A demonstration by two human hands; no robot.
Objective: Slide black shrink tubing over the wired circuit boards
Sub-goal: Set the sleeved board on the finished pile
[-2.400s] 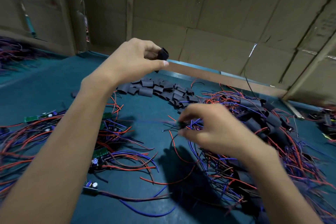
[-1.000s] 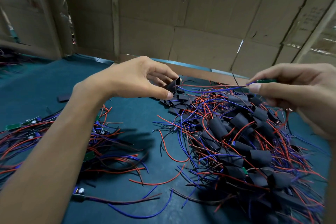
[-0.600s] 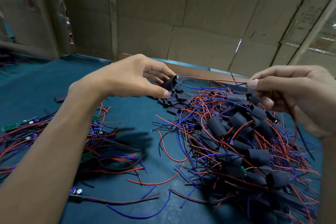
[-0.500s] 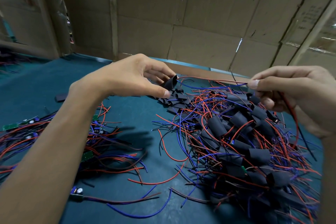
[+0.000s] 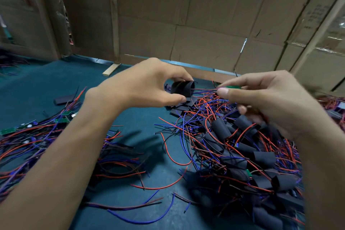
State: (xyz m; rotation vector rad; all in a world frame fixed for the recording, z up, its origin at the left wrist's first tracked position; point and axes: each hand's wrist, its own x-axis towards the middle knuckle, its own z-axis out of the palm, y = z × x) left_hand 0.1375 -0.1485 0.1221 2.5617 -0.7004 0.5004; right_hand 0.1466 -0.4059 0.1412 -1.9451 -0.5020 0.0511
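Black tube (image 5: 183,87) pinched in our left hand (image 5: 149,84), thumb under, fingers over, open mouth facing right. Green board (image 5: 232,87) pinched in our right hand (image 5: 270,102), level with tube, just apart; its wires (image 5: 204,90) reach into tube mouth. Both hands raised over teal table (image 5: 37,87), above sleeved pile (image 5: 242,155).

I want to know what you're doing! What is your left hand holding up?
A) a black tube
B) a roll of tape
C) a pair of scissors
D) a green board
A: the left hand pinches a short black tube with its open end turned toward the right hand, which holds the small green board and its wires.
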